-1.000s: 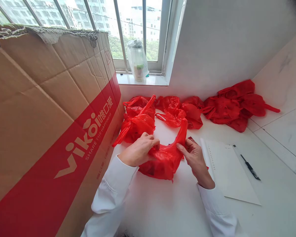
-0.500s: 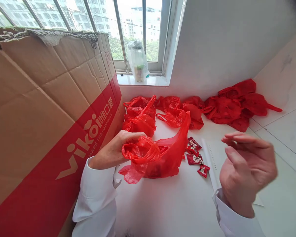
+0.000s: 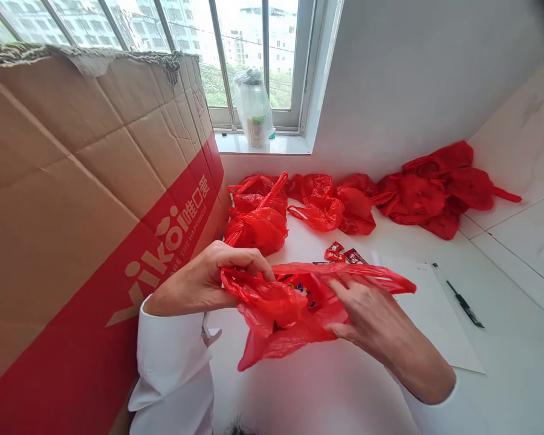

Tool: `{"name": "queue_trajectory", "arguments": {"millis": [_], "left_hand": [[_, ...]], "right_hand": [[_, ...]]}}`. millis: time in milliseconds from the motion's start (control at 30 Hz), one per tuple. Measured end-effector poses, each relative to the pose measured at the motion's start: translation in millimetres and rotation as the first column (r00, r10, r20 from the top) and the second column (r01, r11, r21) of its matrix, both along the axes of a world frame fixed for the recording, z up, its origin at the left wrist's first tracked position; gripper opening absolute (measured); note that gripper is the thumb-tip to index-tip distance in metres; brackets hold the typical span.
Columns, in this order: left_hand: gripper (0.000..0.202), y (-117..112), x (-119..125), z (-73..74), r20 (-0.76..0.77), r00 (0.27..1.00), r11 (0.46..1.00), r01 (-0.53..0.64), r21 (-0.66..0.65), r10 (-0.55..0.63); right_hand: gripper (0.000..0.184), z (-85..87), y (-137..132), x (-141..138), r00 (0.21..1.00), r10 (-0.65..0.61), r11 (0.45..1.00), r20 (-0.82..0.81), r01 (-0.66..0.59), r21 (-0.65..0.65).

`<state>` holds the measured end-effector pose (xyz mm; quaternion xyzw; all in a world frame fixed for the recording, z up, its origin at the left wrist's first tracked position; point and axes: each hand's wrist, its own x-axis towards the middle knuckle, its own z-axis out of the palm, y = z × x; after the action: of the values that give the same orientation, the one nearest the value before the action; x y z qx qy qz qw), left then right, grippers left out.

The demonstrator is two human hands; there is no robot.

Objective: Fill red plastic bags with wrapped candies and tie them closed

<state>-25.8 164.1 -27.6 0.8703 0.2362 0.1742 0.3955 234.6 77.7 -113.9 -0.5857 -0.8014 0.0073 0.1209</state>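
My left hand [image 3: 213, 275] is closed on the gathered rim of a red plastic bag [image 3: 285, 338], at its left side. The bag hangs with its mouth spread wide, and small wrapped items with blue and yellow print [image 3: 303, 291] show inside. My right hand [image 3: 367, 308] is at the right of the mouth, fingers apart and touching the plastic. Its fingers lie over the opening while the thumb rests by the front wall. Behind the bag lie a few red wrapped sweets [image 3: 334, 251] and a dark red one [image 3: 354, 256], partly hidden.
Filled red bags [image 3: 258, 220] line the wall, with a heap of red bags [image 3: 428, 190] at the right. A tall cardboard box [image 3: 86, 199] blocks the left. Paper [image 3: 428, 326] and a black pen [image 3: 466, 305] lie right. A bagged jar [image 3: 255, 118] stands on the sill.
My right hand has come left and down from the air to the bag. The bag's mouth is now stretched wider, its handle drawn right, and the paper and pen are uncovered.
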Motion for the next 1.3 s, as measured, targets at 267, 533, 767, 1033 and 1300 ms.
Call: {"name": "queue_trajectory", "arguments": {"millis": [267,533,767,1033,1300], "left_hand": [[0.049,-24,-2,12.2,-0.147,0.986,0.982,-0.055,0.179,0.083],[0.029,-95,55,-0.4,-0.324,0.941,0.887,0.068,0.457,0.095],[0.028,-81,53,-60.0,-0.663,0.683,0.952,-0.22,0.213,0.306],[0.06,-100,29,-65.7,-0.565,0.753,0.933,-0.347,0.095,0.338],[0.057,-62,46,-61.7,-0.395,0.747,0.845,-0.481,0.232,0.534]], "right_hand": [[0.069,-16.0,-51,-15,0.999,-0.023,0.998,-0.034,0.025,0.052],[0.046,-7.3,-58,-26,0.964,0.15,0.948,0.221,-0.204,0.246],[0.044,-6.0,-18,5,0.981,-0.15,0.984,0.119,0.137,0.111],[0.017,4.7,-4,0,0.997,-0.021,0.981,0.07,0.034,-0.191],[0.03,-30.6,29,-33,0.974,0.184,0.977,0.133,-0.196,0.081]]}}
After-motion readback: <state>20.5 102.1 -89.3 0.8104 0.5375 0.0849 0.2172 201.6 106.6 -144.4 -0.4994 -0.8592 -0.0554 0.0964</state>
